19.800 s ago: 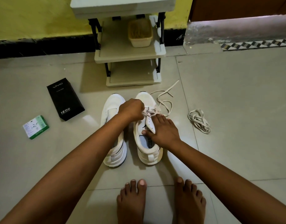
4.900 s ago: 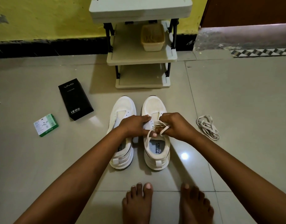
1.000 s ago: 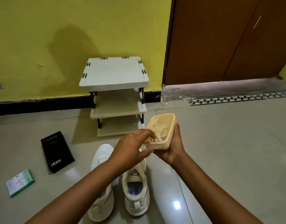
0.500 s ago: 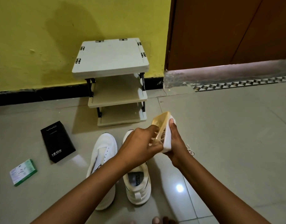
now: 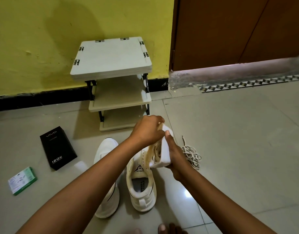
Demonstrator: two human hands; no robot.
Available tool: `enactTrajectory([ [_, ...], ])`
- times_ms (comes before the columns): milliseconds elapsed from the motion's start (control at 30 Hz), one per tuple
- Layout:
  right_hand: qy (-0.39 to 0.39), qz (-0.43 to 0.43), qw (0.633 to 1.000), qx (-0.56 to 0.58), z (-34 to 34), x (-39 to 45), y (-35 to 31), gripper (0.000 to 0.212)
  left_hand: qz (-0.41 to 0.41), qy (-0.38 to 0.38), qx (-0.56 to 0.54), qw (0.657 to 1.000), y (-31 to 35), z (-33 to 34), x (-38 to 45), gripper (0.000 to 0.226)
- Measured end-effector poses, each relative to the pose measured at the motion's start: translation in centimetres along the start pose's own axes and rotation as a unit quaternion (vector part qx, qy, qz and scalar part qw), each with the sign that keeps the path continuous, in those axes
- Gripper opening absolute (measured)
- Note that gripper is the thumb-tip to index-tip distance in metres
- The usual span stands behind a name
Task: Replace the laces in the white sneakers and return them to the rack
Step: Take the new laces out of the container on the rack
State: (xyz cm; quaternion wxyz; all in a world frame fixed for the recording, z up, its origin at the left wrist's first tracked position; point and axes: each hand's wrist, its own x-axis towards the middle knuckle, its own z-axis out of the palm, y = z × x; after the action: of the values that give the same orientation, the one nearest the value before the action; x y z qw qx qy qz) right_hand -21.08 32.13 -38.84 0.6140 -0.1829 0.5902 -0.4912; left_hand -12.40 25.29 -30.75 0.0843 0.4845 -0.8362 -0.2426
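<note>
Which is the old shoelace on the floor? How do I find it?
Start at the little white shoe rack by the yellow wall, then look down to the two white sneakers in front of it. Just right of them, beyond the hands, a loose tangled lace lies on bare tile, in nobody's grip.
</note>
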Motion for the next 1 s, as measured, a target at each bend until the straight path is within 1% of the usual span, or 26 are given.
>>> enactTrajectory([
  [100, 0.002, 0.007, 1.000, -0.005, -0.2, 0.1, -0.1, 0.050, -0.016, 0.068, 0.003, 0.998, -0.2, 0.8, 0.3, 0.031],
  [200, -0.002, 0.010, 1.000, -0.015, -0.5, 0.1, 0.1, 0.051, -0.022, 0.109, -0.001, 0.994, -0.4, 1.4, 0.3, 0.027],
  [367, -0.006, 0.002, 0.999, -0.044, -1.2, 0.3, 0.4, 0.053, -0.034, 0.134, -0.038, 0.990, -0.6, 2.2, 0.4, 0.024],
  [467, -0.016, -0.013, 0.998, -0.053, -1.5, 0.3, 0.3, 0.043, -0.048, 0.151, -0.053, 0.986, -0.6, 2.3, 0.4, 0.022],
  [500, -0.019, -0.015, 0.998, -0.054, -1.5, 0.3, 0.3, 0.044, -0.051, 0.156, -0.054, 0.985, -0.5, 2.4, 0.4, 0.022],
  [600, -0.019, -0.006, 0.998, -0.062, -1.7, 0.2, 0.5, 0.057, -0.053, 0.155, -0.054, 0.985, -0.3, 3.0, 0.4, 0.022],
  [633, -0.017, -0.006, 0.999, -0.049, -1.9, 0.1, 0.6, 0.057, -0.060, 0.152, -0.057, 0.985, -0.3, 3.0, 0.5, 0.022],
  [667, -0.017, -0.005, 1.000, -0.013, -2.3, 0.2, 0.8, 0.056, -0.080, 0.148, -0.081, 0.982, -0.6, 2.8, 0.7, 0.021],
  [733, -0.031, -0.017, 0.995, 0.093, -3.3, -0.1, 0.7, 0.055, -0.144, 0.144, -0.183, 0.962, -1.5, 1.9, 1.2, 0.018],
  [767, -0.050, -0.025, 0.991, 0.125, -3.8, -0.1, 0.6, 0.055, -0.168, 0.138, -0.225, 0.950, -2.0, 1.6, 1.5, 0.018],
  [800, -0.068, -0.031, 0.988, 0.137, -4.3, 0.0, 0.4, 0.055, -0.175, 0.123, -0.240, 0.947, -2.4, 1.4, 1.5, 0.018],
  [867, -0.086, -0.026, 0.985, 0.145, -4.7, 0.2, 0.3, 0.055, -0.163, 0.100, -0.231, 0.954, -2.5, 1.9, 1.5, 0.019],
  [933, -0.098, -0.007, 0.982, 0.162, -5.0, 0.5, 0.3, 0.059, -0.162, 0.121, -0.217, 0.955, -2.8, 2.9, 1.9, 0.020],
  [1000, -0.100, 0.012, 0.976, 0.193, -5.7, 0.8, 0.5, 0.064, -0.183, 0.120, -0.238, 0.946, -3.4, 4.3, 2.4, 0.019],
])
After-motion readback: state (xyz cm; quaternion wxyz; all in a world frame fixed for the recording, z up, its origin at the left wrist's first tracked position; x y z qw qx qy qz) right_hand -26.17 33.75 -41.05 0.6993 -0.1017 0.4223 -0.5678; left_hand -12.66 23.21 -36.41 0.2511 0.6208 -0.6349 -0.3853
